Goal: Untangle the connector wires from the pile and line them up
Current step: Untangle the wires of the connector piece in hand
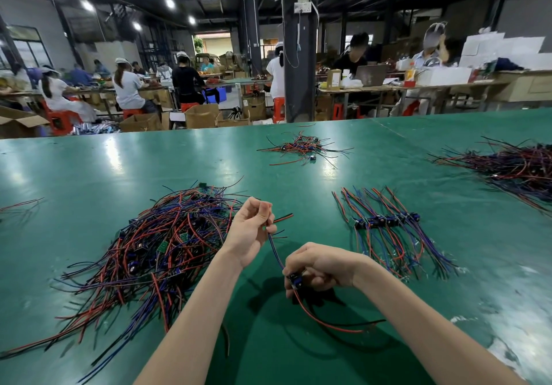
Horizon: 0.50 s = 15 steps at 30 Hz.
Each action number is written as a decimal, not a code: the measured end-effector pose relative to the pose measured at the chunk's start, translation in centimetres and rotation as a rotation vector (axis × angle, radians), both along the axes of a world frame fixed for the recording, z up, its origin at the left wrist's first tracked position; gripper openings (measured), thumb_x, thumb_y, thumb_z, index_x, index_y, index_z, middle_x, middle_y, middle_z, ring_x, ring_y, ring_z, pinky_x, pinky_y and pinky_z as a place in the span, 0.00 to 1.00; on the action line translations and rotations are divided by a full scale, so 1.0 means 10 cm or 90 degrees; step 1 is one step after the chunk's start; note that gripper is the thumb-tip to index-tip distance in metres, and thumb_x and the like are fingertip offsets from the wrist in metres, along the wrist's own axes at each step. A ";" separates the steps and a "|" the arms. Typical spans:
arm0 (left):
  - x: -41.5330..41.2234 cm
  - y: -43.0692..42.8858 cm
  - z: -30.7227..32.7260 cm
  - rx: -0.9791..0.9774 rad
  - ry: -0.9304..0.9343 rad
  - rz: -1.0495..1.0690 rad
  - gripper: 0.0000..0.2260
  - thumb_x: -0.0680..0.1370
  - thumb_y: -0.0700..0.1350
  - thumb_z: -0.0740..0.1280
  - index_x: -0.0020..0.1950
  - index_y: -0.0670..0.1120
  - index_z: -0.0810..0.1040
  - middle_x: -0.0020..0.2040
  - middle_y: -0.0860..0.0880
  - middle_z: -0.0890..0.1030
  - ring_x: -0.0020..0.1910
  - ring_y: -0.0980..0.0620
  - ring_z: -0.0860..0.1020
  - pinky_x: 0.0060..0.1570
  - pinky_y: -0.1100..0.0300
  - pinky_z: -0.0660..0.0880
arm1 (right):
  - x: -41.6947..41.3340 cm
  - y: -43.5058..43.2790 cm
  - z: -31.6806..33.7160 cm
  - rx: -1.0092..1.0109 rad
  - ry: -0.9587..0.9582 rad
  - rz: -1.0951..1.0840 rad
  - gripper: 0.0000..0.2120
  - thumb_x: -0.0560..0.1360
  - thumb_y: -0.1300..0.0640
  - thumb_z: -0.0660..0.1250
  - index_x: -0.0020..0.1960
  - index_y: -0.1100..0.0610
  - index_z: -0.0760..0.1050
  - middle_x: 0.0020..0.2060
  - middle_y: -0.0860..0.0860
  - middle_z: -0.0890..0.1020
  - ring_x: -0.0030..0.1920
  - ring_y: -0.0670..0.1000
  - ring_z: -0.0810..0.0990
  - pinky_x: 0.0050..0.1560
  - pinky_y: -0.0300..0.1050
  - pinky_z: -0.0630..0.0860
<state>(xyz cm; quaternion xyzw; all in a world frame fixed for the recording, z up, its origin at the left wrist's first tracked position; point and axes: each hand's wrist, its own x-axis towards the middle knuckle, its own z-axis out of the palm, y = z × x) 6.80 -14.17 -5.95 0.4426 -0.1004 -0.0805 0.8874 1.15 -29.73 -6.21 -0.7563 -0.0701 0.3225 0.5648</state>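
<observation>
A big tangled pile of red, blue and black connector wires [155, 253] lies on the green table [89, 169], left of my hands. One connector wire [276, 253] is stretched between my hands above the table. My left hand [252, 229] pinches its upper end, where short red and black tips stick out to the right. My right hand [316, 268] grips its small blue connector block, and red and black leads trail down to the right. A lined-up row of connector wires [385, 223] lies to the right, blocks side by side.
A smaller wire heap [304, 147] sits farther back in the middle, and a large dark heap [513, 166] at the right edge. A few stray wires [18, 205] lie at the far left. Beyond the table's far edge, people sit at workbenches among cardboard boxes.
</observation>
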 end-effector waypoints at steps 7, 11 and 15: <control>0.04 0.01 -0.05 0.095 -0.080 0.004 0.08 0.77 0.36 0.60 0.38 0.42 0.66 0.30 0.52 0.75 0.27 0.58 0.67 0.28 0.68 0.66 | 0.00 0.01 0.01 0.008 -0.018 -0.019 0.09 0.75 0.62 0.61 0.36 0.59 0.73 0.33 0.56 0.83 0.19 0.44 0.70 0.16 0.31 0.55; 0.03 0.01 -0.05 0.107 -0.071 0.013 0.09 0.78 0.36 0.60 0.38 0.42 0.67 0.30 0.52 0.74 0.28 0.57 0.67 0.28 0.68 0.66 | -0.01 0.01 0.02 0.002 -0.021 -0.023 0.10 0.75 0.62 0.61 0.36 0.59 0.74 0.34 0.57 0.83 0.21 0.45 0.69 0.17 0.31 0.55; 0.02 0.02 0.00 0.094 -0.025 0.068 0.08 0.79 0.36 0.60 0.39 0.41 0.70 0.31 0.49 0.72 0.27 0.56 0.69 0.26 0.67 0.68 | -0.03 0.02 0.03 0.000 -0.031 -0.015 0.10 0.75 0.61 0.61 0.35 0.59 0.75 0.34 0.56 0.84 0.20 0.44 0.70 0.17 0.31 0.55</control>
